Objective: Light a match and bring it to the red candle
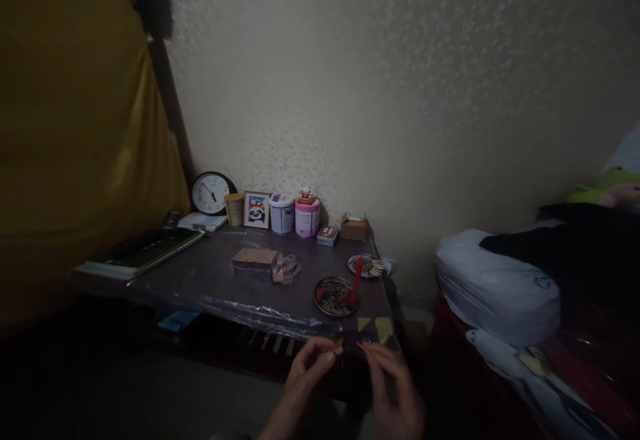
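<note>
My left hand point(311, 368) pinches a small tan piece point(339, 347) between thumb and fingertips, just in front of the table edge. Close to its right, my right hand point(393, 380) has its fingers pinched on a thin stick point(361, 345) with a reddish tip; dim light blurs the detail. Beyond both hands is a round dish point(334, 297) of dark brown bits, with a red spoon point(358, 277) standing in it. Behind that lies a second dish point(354, 264) with several pale sticks point(375, 267) over its rim. Yellow and dark patches point(383, 327) mark the table corner.
On the covered table point(200, 287) are a row of thin tan pieces point(255, 259), a crumpled plastic bag point(286, 269) and a dark green book point(145, 253). A clock point(213, 193), tins point(283, 215) and a cardboard box point(354, 227) line the wall. White bags point(495, 287) are piled right.
</note>
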Demonstrator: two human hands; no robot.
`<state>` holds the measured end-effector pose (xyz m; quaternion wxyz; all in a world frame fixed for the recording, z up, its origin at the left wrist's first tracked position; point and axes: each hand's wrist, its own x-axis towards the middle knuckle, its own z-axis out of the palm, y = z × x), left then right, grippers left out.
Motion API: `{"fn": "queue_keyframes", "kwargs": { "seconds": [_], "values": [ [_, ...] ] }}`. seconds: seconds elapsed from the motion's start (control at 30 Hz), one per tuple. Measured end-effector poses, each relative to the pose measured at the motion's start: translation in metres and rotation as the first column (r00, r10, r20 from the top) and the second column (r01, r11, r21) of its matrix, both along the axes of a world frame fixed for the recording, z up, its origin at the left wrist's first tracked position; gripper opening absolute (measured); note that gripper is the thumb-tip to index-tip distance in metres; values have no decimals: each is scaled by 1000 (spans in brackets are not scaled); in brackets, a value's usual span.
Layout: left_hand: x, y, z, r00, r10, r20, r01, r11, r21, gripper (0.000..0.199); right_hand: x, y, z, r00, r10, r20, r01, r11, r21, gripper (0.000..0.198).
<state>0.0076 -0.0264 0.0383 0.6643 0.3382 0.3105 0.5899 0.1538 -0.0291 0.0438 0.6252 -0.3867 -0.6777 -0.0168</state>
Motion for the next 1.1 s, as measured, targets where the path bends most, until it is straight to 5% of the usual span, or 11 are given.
{"fn": "queue_keyframes", "kwargs": {
  "seconds": [0.17, 0.27, 0.43, 0.6, 0.77, 1.1],
  "values": [
    [0, 1, 0, 999, -11, -40, 12, 999, 39, 25, 8, 23, -21, 987, -41, 155, 51, 997, -62, 19],
    [-2, 3, -5, 998, -29, -47, 31, 999, 38, 26, 18, 37, -28, 987, -158, 34, 161, 980, -118, 19],
    [-2, 5, -11, 1000, 3, 1, -3, 1000, -12, 21, 16, 20, -12, 987, -99, -125, 80, 985, -151, 11],
    [-3, 4, -14, 1000, 1, -9, -1, 1000, 30, 19, 4, 9, -10, 999, 7, -42, -8, 1000, -19, 12],
    [-17, 3, -20, 984, 49, -171, -42, 998, 47, 22, 21, 38, -26, 977, -150, -155, 136, 986, -98, 11],
    [-31, 6, -31, 957, 123, -264, -121, 992, 21, 21, 24, 48, -16, 946, -143, -290, 97, 981, -168, 15]
  ]
}}
